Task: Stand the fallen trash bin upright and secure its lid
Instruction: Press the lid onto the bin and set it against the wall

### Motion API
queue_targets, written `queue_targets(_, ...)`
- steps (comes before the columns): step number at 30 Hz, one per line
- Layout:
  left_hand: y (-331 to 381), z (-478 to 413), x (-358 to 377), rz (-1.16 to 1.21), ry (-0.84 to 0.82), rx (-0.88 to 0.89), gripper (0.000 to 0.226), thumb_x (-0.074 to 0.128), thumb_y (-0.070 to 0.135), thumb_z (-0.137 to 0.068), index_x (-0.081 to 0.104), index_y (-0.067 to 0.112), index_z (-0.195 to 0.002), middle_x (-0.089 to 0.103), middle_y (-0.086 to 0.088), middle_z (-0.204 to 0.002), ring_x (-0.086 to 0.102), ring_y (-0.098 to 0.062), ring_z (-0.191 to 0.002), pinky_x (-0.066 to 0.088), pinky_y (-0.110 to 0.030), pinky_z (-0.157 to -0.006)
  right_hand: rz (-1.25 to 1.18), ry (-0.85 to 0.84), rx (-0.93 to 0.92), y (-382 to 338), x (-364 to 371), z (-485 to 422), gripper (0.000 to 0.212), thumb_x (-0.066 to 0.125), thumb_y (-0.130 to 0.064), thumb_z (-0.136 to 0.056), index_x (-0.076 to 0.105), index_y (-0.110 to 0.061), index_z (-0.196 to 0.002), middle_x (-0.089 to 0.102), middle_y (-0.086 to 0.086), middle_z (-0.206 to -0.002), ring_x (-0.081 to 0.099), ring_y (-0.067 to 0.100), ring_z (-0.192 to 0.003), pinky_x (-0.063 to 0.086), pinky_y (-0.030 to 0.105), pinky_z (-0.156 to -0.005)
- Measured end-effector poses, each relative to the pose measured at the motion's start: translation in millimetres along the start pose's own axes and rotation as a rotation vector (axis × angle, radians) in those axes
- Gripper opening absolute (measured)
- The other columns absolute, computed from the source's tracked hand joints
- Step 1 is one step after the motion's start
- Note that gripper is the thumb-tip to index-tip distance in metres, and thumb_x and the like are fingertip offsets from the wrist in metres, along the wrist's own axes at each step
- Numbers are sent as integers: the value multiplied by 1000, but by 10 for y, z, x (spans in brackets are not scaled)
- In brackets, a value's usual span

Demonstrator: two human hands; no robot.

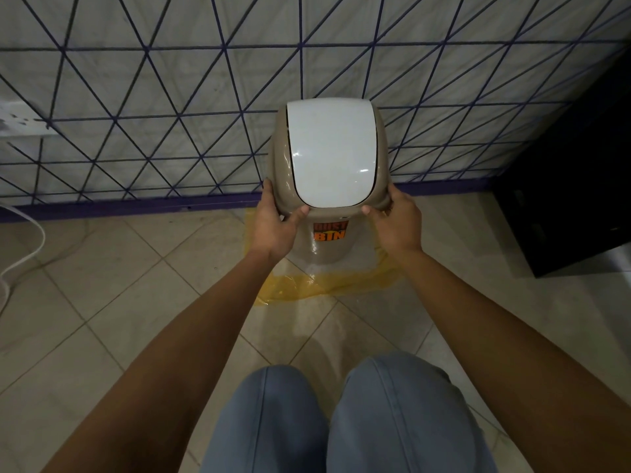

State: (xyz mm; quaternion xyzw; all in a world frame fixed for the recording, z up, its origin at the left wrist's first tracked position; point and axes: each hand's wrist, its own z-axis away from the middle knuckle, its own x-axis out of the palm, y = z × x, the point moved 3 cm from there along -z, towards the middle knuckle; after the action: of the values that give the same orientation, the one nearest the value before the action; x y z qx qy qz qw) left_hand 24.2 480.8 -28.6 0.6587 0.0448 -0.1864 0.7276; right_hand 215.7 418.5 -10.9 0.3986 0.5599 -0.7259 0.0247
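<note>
A beige trash bin (324, 249) stands upright on the tiled floor against the wall, with an orange "DUST BIN" sticker on its front. Its beige domed lid (278, 158) sits on top, and the white swing flap (333, 151) in it lies flush. My left hand (275, 223) grips the lid's lower left rim, thumb pressed on the front edge. On the opposite side my right hand (397, 221) grips the lower right rim the same way. Both hands hide parts of the rim where lid meets bin.
The bin rests on a yellow-edged clear plastic sheet (307, 286). A white wall with dark blue triangle lines (153, 114) is right behind. A black cabinet (573, 186) stands to the right, a white cable (24, 259) at left. My knees in blue jeans (341, 421) are below.
</note>
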Motion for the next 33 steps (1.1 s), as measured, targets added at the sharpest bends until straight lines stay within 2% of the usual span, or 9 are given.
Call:
queue_targets(8,12,-25,-18,-86,4,6,85,68,27,-85,15,15,-150,34,-6,-151,35,-22,-137,36,-45,-109,78,-8,-8,-56,-31,3,65,68,-17,-85,38,-8,-142,41,15,-143,39,28,-132,33,38,-111)
queue_targets(11,29,-66,-45,-179,12,12,84,71,32,-81,23,16,-148,39,-7,-146,39,-24,-133,40,-46,-107,52,16,-16,-97,-51,16,73,72,-15,-81,34,-9,-144,37,11,-148,36,26,-135,33,41,-112)
queue_targets(14,48,-85,-77,-220,31,20,88,76,33,-75,28,15,-146,36,-8,-146,38,-26,-133,39,-46,-107,21,13,-31,-135,-54,34,81,74,-14,-79,30,-12,-146,38,9,-147,36,25,-135,33,41,-112)
queue_targets(33,46,-108,-99,-248,5,20,97,80,29,-72,22,14,-149,31,-9,-148,38,-28,-132,37,-48,-109,96,17,5,-164,6,26,79,72,-13,-82,27,-13,-147,39,10,-146,37,28,-135,34,45,-111)
